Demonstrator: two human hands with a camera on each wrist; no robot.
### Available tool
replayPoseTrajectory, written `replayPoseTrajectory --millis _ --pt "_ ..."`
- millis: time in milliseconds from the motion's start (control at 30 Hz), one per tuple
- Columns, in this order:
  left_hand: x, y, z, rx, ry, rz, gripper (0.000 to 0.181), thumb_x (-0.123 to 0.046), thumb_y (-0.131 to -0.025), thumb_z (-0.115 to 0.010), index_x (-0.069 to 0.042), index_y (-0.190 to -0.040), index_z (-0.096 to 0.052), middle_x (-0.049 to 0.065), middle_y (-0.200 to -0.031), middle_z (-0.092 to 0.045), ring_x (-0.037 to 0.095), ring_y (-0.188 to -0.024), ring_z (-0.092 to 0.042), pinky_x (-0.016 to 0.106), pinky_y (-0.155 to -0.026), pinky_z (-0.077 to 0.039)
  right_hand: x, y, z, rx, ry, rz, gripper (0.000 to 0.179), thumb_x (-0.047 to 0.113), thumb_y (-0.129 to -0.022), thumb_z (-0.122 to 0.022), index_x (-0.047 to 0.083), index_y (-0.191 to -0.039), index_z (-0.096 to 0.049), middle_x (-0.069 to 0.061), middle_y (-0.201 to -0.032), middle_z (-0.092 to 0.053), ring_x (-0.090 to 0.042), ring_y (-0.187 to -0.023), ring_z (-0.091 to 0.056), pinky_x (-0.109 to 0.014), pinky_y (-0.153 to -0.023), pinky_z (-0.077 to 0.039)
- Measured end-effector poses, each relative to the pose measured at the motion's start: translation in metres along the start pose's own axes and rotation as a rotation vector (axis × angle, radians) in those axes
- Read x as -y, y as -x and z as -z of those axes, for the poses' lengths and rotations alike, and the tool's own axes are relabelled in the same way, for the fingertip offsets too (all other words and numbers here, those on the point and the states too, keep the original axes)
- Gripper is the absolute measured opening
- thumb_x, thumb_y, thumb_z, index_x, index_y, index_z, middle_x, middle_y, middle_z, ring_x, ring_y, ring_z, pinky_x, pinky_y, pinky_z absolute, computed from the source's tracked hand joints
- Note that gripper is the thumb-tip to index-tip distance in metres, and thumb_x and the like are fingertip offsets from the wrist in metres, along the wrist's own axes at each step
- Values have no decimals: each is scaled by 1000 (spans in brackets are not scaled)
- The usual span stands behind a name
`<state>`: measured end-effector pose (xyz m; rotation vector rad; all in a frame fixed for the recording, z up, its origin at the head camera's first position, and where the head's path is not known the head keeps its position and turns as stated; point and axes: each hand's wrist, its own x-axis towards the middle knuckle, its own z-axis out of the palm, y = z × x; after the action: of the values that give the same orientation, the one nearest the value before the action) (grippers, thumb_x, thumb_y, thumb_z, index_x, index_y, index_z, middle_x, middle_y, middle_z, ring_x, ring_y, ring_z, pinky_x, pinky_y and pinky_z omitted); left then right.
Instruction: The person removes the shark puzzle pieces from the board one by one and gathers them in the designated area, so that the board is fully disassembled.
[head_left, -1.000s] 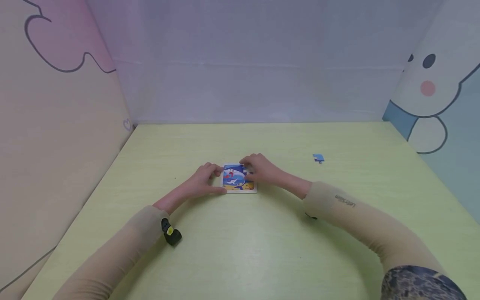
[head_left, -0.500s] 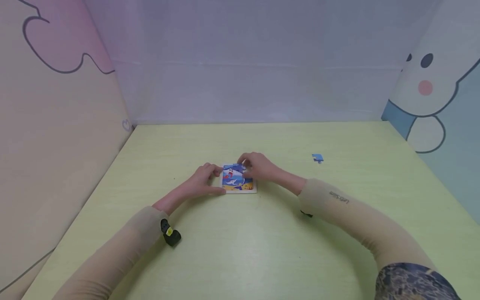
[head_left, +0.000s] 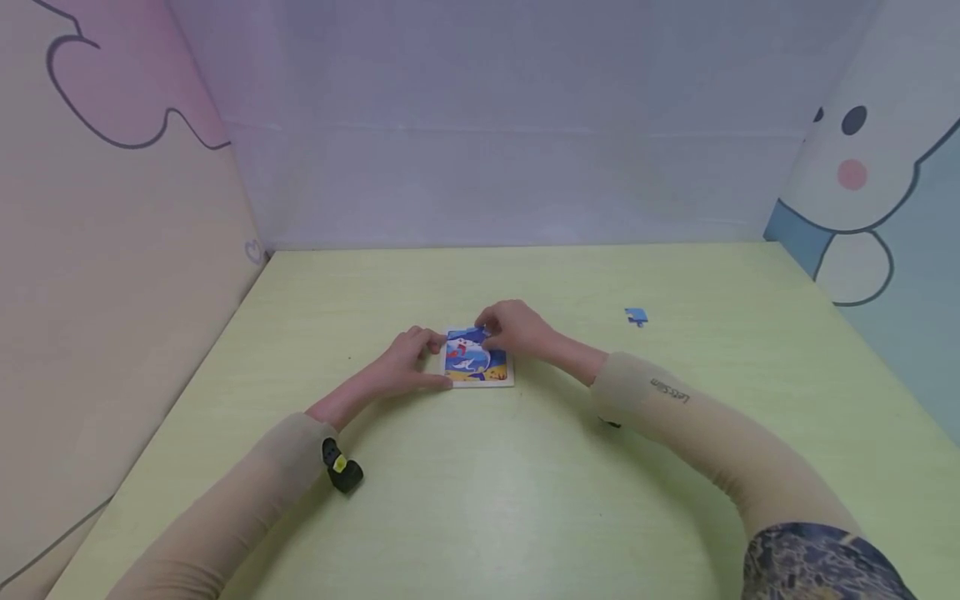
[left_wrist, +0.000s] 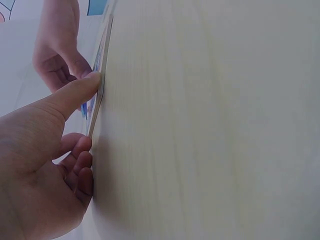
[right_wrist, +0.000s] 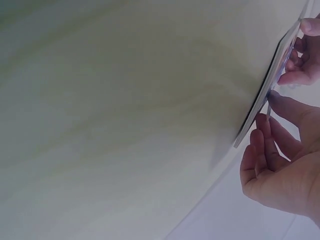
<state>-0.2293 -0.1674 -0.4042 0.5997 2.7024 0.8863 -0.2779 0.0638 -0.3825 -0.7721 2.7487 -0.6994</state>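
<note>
A small jigsaw puzzle board (head_left: 476, 385) with a pale rim and a blue, white and yellow sea picture lies flat mid-table. My left hand (head_left: 403, 365) grips its left side, thumb at the near corner and fingertips at the left edge. My right hand (head_left: 519, 330) is over the board's far right part, pinching a thin blue puzzle piece (left_wrist: 84, 108) between thumb and fingers. In the right wrist view the pinched piece stands tilted up from the board, close against its surface. The right fingers hide the board's far right corner in the head view.
Another blue puzzle piece (head_left: 637, 316) lies apart on the pale yellow-green table (head_left: 480, 483), behind and right of the board. Walls with printed drawings border the left and right sides; a plain pale curtain (head_left: 495, 167) stands along the back edge.
My right hand has shifted slightly left and away from me over the board, uncovering more of its right side. The left hand and the board have stayed in place.
</note>
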Motion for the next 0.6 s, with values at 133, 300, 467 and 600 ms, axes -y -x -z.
replayPoseTrajectory --millis 133,300,467,600 --pt "1 -1 -1 -1 -3 2 74 -34 -82 -80 -4 -140 -48 10 -119 -52 25 -111 -45 39 -96 -39 -5 1 0 -40 65 40 35 18 -89 -72 6 -123 -69 -9 -112 -73 -21 -100 -63 -36 -93 -50" --pt "1 -1 -1 2 -5 -1 74 -34 -82 -80 -3 -141 -48 10 -118 -52 25 -111 -45 39 -96 -39 -16 6 3 -99 80 43 35 18 -88 -73 9 -121 -71 -7 -110 -72 -22 -103 -58 -39 -94 -45" --pt "0 -1 -1 -7 -8 6 75 -33 -81 -81 -4 -141 -48 9 -119 -52 25 -111 -45 40 -98 -39 -31 12 10 -145 62 26 36 15 -86 -73 8 -121 -70 -10 -109 -69 -26 -104 -54 -40 -92 -42" --pt "2 -1 -2 -9 -13 15 75 -34 -81 -81 -4 -142 -48 9 -119 -52 25 -111 -45 39 -97 -40 -43 19 16 -165 87 15 36 14 -85 -74 7 -120 -71 -12 -105 -69 -27 -101 -55 -40 -89 -43"
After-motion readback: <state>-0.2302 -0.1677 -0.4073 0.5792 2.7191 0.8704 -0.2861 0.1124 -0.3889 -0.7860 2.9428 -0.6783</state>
